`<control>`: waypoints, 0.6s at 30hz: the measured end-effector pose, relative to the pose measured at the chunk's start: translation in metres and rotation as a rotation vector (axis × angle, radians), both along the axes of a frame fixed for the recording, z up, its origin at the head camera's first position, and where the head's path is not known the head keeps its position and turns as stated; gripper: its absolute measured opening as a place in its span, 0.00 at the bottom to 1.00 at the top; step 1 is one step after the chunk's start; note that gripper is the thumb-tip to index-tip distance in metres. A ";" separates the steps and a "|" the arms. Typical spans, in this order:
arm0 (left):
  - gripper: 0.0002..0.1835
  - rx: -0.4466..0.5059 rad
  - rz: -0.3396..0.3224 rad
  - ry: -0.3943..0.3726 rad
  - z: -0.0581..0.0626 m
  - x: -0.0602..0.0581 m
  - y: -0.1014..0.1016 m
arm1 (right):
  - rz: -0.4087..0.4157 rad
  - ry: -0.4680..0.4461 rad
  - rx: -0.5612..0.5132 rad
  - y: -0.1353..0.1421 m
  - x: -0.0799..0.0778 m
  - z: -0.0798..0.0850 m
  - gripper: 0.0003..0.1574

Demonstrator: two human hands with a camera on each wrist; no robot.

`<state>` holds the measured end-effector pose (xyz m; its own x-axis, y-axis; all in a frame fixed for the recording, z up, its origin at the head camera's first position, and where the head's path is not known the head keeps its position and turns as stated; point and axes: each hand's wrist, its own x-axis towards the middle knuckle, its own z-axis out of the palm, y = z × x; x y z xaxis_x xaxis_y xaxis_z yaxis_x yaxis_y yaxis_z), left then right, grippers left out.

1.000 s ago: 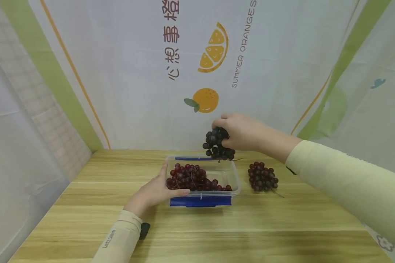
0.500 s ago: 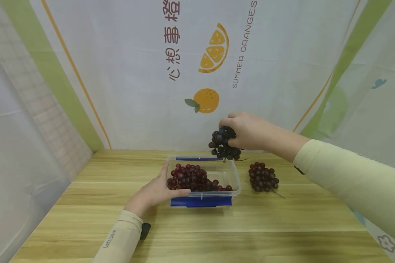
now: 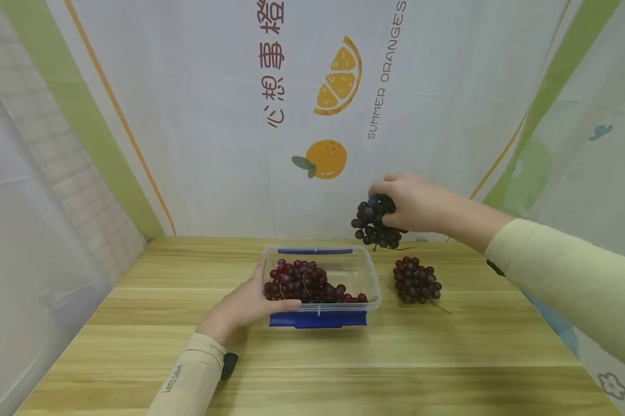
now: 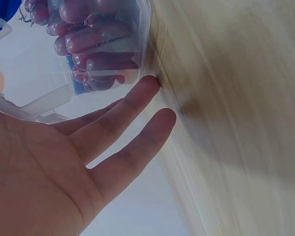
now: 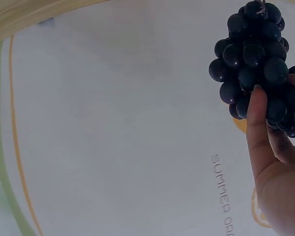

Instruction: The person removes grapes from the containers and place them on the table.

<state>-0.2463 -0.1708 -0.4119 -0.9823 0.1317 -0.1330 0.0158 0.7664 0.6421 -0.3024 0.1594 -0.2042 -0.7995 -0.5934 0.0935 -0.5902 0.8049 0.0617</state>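
My right hand (image 3: pixel 416 202) grips a bunch of dark grapes (image 3: pixel 368 218) in the air, beyond the container's right back corner. In the right wrist view, thumb and fingers pinch the dark bunch (image 5: pixel 253 54) from its lower end. A clear plastic container (image 3: pixel 376 283) with blue latches stands lidless on the table, red grapes (image 3: pixel 298 280) heaped mostly in its left and front. Against its left side rests my left hand (image 3: pixel 245 301), thumb along the front rim. The left wrist view shows that hand's fingers (image 4: pixel 137 152) extended beside the container's wall.
Right of the container, another bunch of dark red grapes (image 3: pixel 416 281) lies on the wooden table (image 3: pixel 312 375), its stem pointing toward the front right. A white curtain (image 3: pixel 214 173) with printed oranges hangs behind the table; more cloth hangs at both sides.
My right hand has moved to the right and slightly up with the dark grapes, from over the container's back right to past its corner. The left hand and container have stayed put.
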 end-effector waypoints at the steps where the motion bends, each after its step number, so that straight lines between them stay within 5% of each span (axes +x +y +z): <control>1: 0.80 0.000 0.000 0.000 0.000 0.000 0.000 | -0.009 0.001 0.003 0.002 -0.001 0.000 0.30; 18: 0.79 0.002 -0.011 0.000 -0.001 0.000 -0.002 | -0.063 -0.007 0.004 0.033 -0.010 -0.004 0.31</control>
